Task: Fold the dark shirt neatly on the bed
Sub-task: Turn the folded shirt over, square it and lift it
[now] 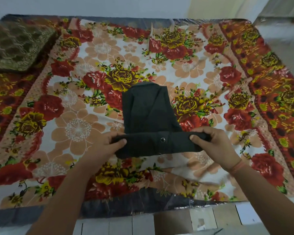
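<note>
**Near end of dark shirt pinched up at both ends**

Lay in the middle of the bed [210, 168], slightly toward the near edge: the dark shirt [149, 111], already narrowed into a long strip running from far to near, collar end at the far side. Rested on a flowered bedspread [78, 126] of red, yellow and peach blooms on white, with a red patterned border at left and right.

Rolled or folded over at the near end into a thick band lying crosswise, left to right, wider than the strip beyond it. Showed a small metal snap [162, 139] near the middle of that band, and a second one partly visible at its near edge.

Clamped on the left end of the band: the left hand [107, 143], thumb on top, fingers tucked beneath the cloth. Clamped on the right end: the right hand [209, 141], thumb pressed on top, fingers curled around the fold. Wore a thin band at the right wrist.

Sat on the far left corner of the bed, well apart from the shirt: a brownish patterned cushion [15, 46].
</note>
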